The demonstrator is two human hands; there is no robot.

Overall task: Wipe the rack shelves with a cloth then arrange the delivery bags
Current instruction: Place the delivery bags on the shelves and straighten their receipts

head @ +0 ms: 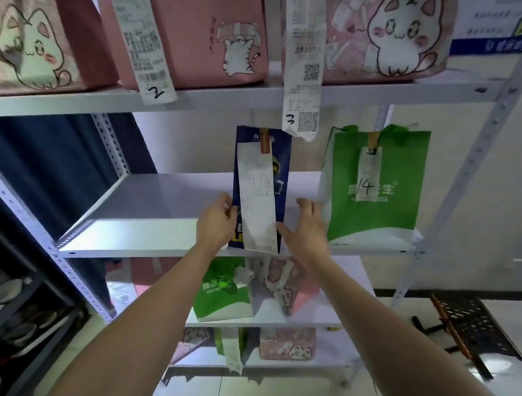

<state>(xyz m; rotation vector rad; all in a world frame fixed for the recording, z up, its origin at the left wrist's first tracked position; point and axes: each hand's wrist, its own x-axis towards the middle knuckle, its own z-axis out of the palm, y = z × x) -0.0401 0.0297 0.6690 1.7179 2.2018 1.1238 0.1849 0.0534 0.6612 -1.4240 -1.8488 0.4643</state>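
Note:
A tall dark blue delivery bag [280, 165] stands upright at the front of the middle white shelf [151, 211], a long receipt clipped to its top. My left hand [218, 223] grips its left edge. My right hand [305, 226] rests against its right side with fingers spread. A green delivery bag [373, 202] marked 14 stands just to the right on the same shelf. No cloth is visible.
Pink cat-print bags [201, 36] with receipts numbered 2 and 3 fill the top shelf. Lower shelves hold a green bag [222, 295] and pink bags [288, 289]. A dark rack [15, 307] with dishes stands at left. A black metal stand [469, 323] sits on the floor at right.

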